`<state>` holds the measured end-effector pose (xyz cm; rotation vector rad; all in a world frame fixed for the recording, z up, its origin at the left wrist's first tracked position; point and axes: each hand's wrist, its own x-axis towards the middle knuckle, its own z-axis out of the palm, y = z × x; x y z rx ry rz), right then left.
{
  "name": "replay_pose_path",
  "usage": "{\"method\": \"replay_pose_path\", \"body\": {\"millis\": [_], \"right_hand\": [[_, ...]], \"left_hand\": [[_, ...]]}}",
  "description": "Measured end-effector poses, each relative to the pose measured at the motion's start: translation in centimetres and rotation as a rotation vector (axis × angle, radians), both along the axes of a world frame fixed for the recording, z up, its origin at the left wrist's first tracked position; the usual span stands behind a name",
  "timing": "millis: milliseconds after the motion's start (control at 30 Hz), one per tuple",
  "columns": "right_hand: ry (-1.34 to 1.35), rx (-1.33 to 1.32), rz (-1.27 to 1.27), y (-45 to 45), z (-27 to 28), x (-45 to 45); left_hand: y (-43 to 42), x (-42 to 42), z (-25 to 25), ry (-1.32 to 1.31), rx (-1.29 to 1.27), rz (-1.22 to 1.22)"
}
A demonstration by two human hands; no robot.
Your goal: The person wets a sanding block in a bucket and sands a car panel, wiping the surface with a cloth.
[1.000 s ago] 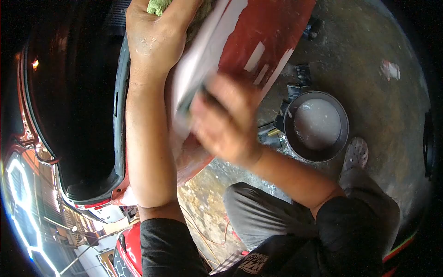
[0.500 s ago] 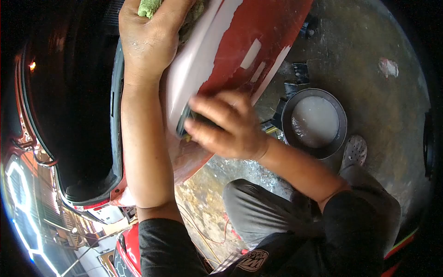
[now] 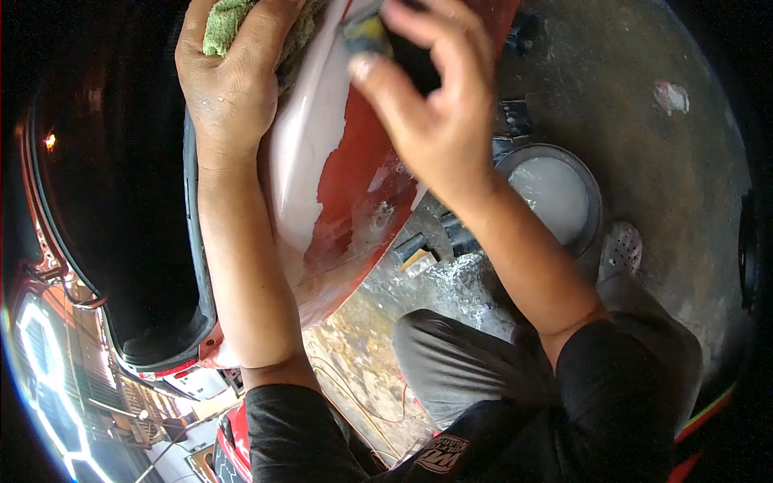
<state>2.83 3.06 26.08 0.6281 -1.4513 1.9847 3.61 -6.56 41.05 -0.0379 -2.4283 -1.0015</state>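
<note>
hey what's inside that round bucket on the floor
The bucket holds cloudy, whitish liquid; its bottom can't be seen, and the right forearm hides one side.

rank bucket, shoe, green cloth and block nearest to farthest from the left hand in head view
1. Green cloth, in the left hand
2. Block, in the right hand
3. Bucket, on floor, right side
4. Shoe, lower right of bucket

The red car panel (image 3: pixel 358 165) slants, a ragged pale band (image 3: pixel 295 153) along its left. At its far part is a blurred, yellow-marked dark sanding block (image 3: pixel 366 36); beside its left edge, bunched green cloth (image 3: pixel 226 29).
</note>
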Motion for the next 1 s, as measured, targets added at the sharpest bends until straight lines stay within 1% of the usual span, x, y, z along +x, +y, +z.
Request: {"method": "replay_pose_path", "body": {"millis": [67, 100, 200, 233, 333, 367, 433, 500, 533, 567, 633, 667, 700, 767, 800, 833, 867, 900, 1000], "right_hand": [[-0.060, -0.024, -0.067, -0.7, 0.0, 0.2], [-0.027, 0.066, -0.039, -0.3, 0.0, 2.7], [0.210, 0.190, 0.172, 0.3, -2.5, 8.5], [0.331, 0.225, 0.150, 0.5, -3.2, 6.8], [0.233, 0.274, 0.070, 2.6, -1.4, 0.3], [0.213, 0.175, 0.027, 1.9, -1.6, -0.8], [0.168, 0.183, 0.149, 1.4, -1.7, 3.2], [0.297, 0.234, 0.244, 1.5, -2.1, 7.0], [0.391, 0.294, 0.243, 1.4, -2.9, 7.4], [0.425, 0.274, 0.197, 1.3, -3.0, 6.2], [0.305, 0.202, 0.167, 1.2, -2.9, 2.8], [0.245, 0.239, 0.084, 2.1, -1.8, 0.3], [0.204, 0.191, 0.042, 1.8, -1.7, 0.0], [0.171, 0.167, 0.069, 0.9, -1.5, 2.1], [0.178, 0.191, 0.141, 0.6, -2.0, 5.4], [0.320, 0.266, 0.216, 1.2, -2.0, 7.1], [0.401, 0.311, 0.242, 1.0, -2.4, 7.7], [0.426, 0.296, 0.209, 0.9, -3.4, 7.0], [0.230, 0.242, 0.117, 2.2, -1.7, -0.2]], "left_hand": [[0.1, -0.1, -0.1, 0.005, 0.049, -0.022], [0.3, -0.2, 0.0, 0.009, 0.058, -0.015], [0.4, 0.1, 0.0, -0.018, 0.095, -0.032], [0.1, 0.2, 0.5, -0.041, 0.112, -0.072], [0.7, 0.1, -0.1, -0.012, 0.026, 0.003], [0.4, 0.2, 0.4, -0.043, 0.019, -0.014], [0.0, -0.1, 0.0, 0.004, 0.018, -0.043], [-0.1, -0.4, -0.3, 0.039, 0.047, -0.070], [0.0, -0.3, 0.0, 0.007, 0.066, -0.083], [0.1, -0.2, 0.4, -0.025, 0.085, -0.096], [0.4, 0.0, 0.8, -0.055, 0.106, -0.120], [0.3, 0.1, 0.7, -0.061, 0.117, -0.122], [0.3, 0.4, 0.7, -0.067, 0.128, -0.124], [0.2, 0.3, 0.7, -0.084, 0.156, -0.129], [0.2, 0.2, 0.7, -0.083, 0.160, -0.125], [0.2, 0.1, 0.7, -0.082, 0.164, -0.122], [0.2, 0.0, 0.7, -0.081, 0.168, -0.118], [0.2, 0.1, 0.7, -0.075, 0.159, -0.120], [0.3, 0.1, 0.9, -0.080, 0.074, -0.113]]}}
